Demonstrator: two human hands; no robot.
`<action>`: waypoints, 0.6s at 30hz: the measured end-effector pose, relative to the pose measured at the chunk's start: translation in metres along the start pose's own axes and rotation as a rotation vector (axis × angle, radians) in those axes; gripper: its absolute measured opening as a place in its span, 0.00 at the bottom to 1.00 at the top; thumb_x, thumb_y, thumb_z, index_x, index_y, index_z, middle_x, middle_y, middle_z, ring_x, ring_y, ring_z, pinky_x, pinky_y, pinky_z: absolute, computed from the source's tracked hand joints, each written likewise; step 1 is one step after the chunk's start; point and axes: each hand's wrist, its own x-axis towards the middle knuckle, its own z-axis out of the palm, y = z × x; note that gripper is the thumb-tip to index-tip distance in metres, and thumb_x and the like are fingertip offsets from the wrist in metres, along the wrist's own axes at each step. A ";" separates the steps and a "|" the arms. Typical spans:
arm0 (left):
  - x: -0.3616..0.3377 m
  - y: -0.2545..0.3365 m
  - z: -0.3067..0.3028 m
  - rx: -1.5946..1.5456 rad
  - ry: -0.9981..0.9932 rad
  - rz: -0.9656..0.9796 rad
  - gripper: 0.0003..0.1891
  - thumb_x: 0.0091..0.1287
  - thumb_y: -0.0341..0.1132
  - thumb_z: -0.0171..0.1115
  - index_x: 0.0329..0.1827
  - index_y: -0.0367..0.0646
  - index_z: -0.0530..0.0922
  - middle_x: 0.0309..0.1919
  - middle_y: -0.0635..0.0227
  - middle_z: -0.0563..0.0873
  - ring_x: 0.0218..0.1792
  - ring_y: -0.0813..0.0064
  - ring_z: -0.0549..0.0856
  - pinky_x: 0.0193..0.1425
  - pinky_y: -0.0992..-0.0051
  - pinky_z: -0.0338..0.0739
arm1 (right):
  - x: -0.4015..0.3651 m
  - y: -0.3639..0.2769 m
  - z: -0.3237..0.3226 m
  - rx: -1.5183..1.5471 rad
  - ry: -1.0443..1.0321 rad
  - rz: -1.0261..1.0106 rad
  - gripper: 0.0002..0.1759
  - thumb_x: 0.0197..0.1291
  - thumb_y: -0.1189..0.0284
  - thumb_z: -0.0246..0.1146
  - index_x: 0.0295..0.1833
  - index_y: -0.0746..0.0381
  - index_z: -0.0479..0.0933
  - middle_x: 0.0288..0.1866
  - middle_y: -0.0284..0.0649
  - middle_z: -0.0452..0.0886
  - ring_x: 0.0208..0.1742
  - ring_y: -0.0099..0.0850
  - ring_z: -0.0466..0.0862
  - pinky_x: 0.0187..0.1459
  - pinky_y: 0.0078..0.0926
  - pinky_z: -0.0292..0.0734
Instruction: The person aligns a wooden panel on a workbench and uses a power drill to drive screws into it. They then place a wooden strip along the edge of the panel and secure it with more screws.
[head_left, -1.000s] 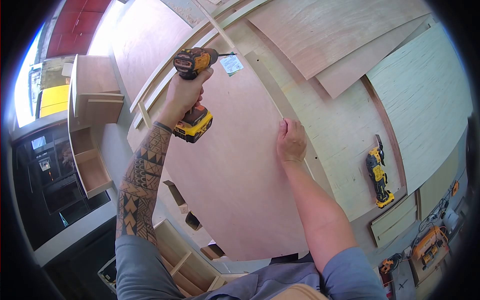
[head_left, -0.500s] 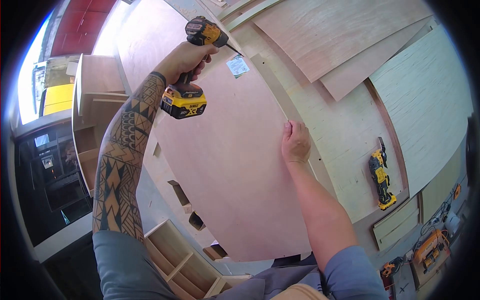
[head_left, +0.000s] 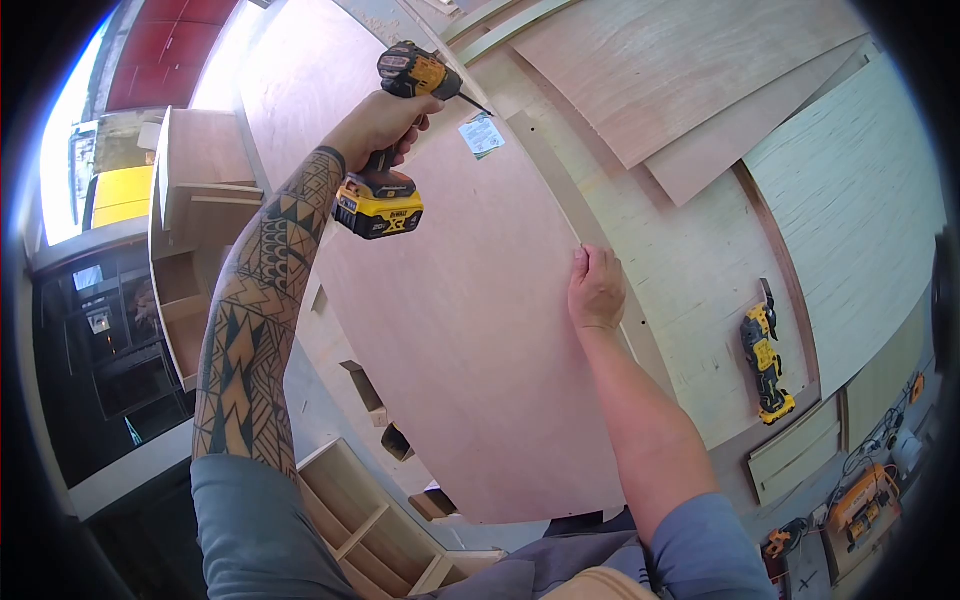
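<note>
My left hand point(head_left: 385, 128) is wrapped around the grip of a yellow and black cordless drill driver point(head_left: 378, 208). The long bit points to the right and down, its tip at the far edge of a plywood panel point(head_left: 450, 330), close above a paper label point(head_left: 482, 136) stuck there. On the panel's right edge, my right hand point(head_left: 599, 288) is closed over the rim, thumb on top and the other fingers curled down, partly hidden. Along that edge runs a pale wood strip point(head_left: 560, 180) with small dark holes.
A yellow and black oscillating multi-tool point(head_left: 766, 355) lies on the board at right. Loose plywood sheets point(head_left: 660, 80) are stacked beyond it. Open wooden cabinet frames point(head_left: 375, 530) stand at lower left. More power tools point(head_left: 865, 505) and cables lie at lower right.
The whole view has shifted slightly to the right. Both hands keep their holds, and the drill bit's tip stays at the panel's edge near the label.
</note>
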 end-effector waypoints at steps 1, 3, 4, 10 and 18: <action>0.002 -0.002 0.000 -0.017 -0.006 0.000 0.19 0.74 0.54 0.67 0.36 0.47 0.80 0.19 0.80 0.75 0.16 0.84 0.73 0.23 0.77 0.73 | 0.000 0.000 0.000 0.001 -0.002 0.003 0.08 0.77 0.63 0.64 0.53 0.53 0.79 0.46 0.37 0.81 0.47 0.41 0.84 0.48 0.42 0.82; 0.003 -0.003 0.001 -0.017 -0.003 0.002 0.19 0.74 0.54 0.67 0.36 0.47 0.79 0.19 0.80 0.75 0.16 0.84 0.73 0.23 0.77 0.73 | 0.001 0.000 0.001 0.001 -0.004 0.004 0.07 0.77 0.63 0.64 0.52 0.53 0.79 0.46 0.37 0.81 0.47 0.41 0.84 0.48 0.42 0.82; 0.003 -0.003 0.002 -0.015 0.001 0.003 0.19 0.75 0.53 0.67 0.36 0.47 0.79 0.19 0.80 0.75 0.16 0.84 0.73 0.22 0.78 0.72 | 0.001 0.001 0.001 0.001 0.006 -0.003 0.07 0.77 0.63 0.64 0.52 0.53 0.79 0.46 0.37 0.81 0.47 0.41 0.84 0.47 0.42 0.82; 0.005 -0.004 0.007 -0.016 0.002 0.000 0.19 0.75 0.53 0.67 0.37 0.47 0.79 0.19 0.80 0.75 0.16 0.84 0.73 0.22 0.78 0.72 | 0.001 -0.001 -0.001 -0.001 0.009 -0.009 0.07 0.76 0.63 0.64 0.51 0.54 0.78 0.45 0.37 0.81 0.47 0.41 0.83 0.46 0.43 0.82; 0.010 -0.006 0.011 -0.039 -0.015 0.001 0.18 0.76 0.52 0.66 0.36 0.47 0.79 0.18 0.79 0.75 0.16 0.84 0.73 0.22 0.78 0.72 | 0.000 -0.002 -0.002 0.016 0.013 -0.004 0.07 0.76 0.63 0.65 0.52 0.53 0.79 0.45 0.37 0.81 0.47 0.41 0.84 0.46 0.43 0.82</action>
